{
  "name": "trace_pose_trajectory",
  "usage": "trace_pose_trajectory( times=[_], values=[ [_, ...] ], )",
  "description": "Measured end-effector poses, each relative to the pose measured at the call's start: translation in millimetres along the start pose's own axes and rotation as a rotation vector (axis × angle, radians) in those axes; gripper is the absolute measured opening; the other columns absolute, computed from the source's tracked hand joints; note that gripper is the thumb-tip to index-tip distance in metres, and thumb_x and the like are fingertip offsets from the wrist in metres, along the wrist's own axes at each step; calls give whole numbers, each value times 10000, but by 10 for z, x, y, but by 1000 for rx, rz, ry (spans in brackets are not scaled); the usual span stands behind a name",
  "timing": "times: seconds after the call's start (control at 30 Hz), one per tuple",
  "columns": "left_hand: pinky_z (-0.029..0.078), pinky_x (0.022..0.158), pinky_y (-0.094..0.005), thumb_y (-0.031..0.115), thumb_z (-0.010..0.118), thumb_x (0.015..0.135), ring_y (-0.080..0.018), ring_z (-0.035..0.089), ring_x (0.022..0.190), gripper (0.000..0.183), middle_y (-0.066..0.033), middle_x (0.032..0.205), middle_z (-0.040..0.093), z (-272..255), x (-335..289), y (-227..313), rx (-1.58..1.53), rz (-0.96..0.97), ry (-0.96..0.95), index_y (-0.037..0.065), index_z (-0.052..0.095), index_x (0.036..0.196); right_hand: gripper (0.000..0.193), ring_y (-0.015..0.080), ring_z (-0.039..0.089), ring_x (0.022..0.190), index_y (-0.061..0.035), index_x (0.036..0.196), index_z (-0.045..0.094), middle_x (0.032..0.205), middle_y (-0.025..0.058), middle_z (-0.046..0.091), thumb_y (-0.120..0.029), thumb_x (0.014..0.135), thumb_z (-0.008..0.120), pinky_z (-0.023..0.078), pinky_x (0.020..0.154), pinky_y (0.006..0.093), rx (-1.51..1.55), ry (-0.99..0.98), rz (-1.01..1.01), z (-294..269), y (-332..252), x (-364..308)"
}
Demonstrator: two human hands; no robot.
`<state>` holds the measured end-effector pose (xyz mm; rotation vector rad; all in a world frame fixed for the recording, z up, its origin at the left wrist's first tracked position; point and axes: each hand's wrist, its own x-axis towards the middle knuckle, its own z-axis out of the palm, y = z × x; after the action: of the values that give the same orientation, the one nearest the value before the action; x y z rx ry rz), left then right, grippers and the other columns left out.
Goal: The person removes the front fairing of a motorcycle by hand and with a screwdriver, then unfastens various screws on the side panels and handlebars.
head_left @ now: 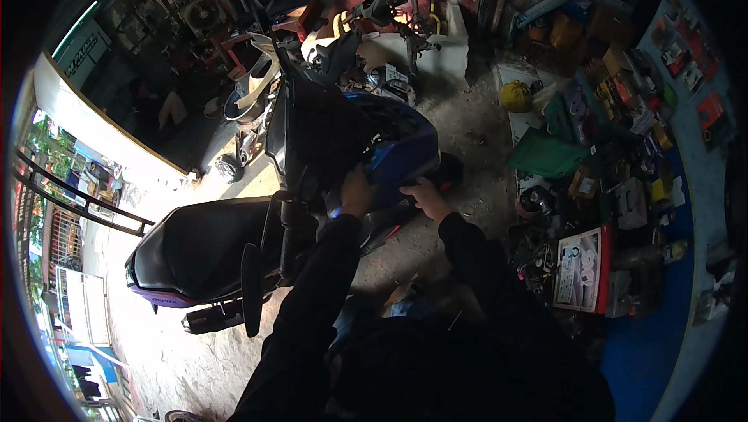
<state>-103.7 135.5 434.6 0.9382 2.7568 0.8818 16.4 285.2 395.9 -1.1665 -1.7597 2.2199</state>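
Note:
A scooter with a long black seat (206, 247) stands in front of me, its front end toward the upper middle. Both my hands are at the blue fairing panel (401, 153) on its front. My left hand (358, 192) is closed at the panel's rear edge, beside the dark handlebar area, its fingertips lost in shadow. At the panel's lower right edge, my right hand (428, 199) pinches the rim, with the index finger lying along it. The fairing's dark inner side (319, 134) is hard to make out. A black mirror (251, 289) sticks out near my left forearm.
Beyond the scooter stands a partly stripped motorcycle (331, 48). Along the right, shelving holds a green tray (545, 153), a yellow round bundle (516, 96), a red-edged case (583, 270) and many loose parts. Bright daylight enters at the left, past a black curved rail (86, 208).

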Motion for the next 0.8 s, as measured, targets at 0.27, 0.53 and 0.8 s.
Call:
trace_pose_trajectory(
  times=[0.27,0.53,0.8],
  values=[
    [504,816,-476,202,735,701,-405,605,941,518,-232,1209,507,114,151,508,135,-29,-88,31,548,1152,346,255,536,939,-36,1030,535,1023,99,516,-149,753,709,479,770,421,410,-15,71,-378,334,482],
    [525,723,-470,128,638,746,-393,632,880,363,-224,1069,561,466,818,639,190,301,-107,3,560,1077,237,205,587,804,1,1003,602,885,79,608,-138,819,657,486,694,388,-193,-84,-75,-715,-133,828],
    [527,775,-440,159,711,650,-366,648,880,237,-228,899,648,787,1645,1048,346,248,-417,15,673,833,341,172,581,906,14,1131,580,1011,95,630,-171,850,632,455,807,303,-255,-17,-198,-1051,-339,1793]
  ],
)
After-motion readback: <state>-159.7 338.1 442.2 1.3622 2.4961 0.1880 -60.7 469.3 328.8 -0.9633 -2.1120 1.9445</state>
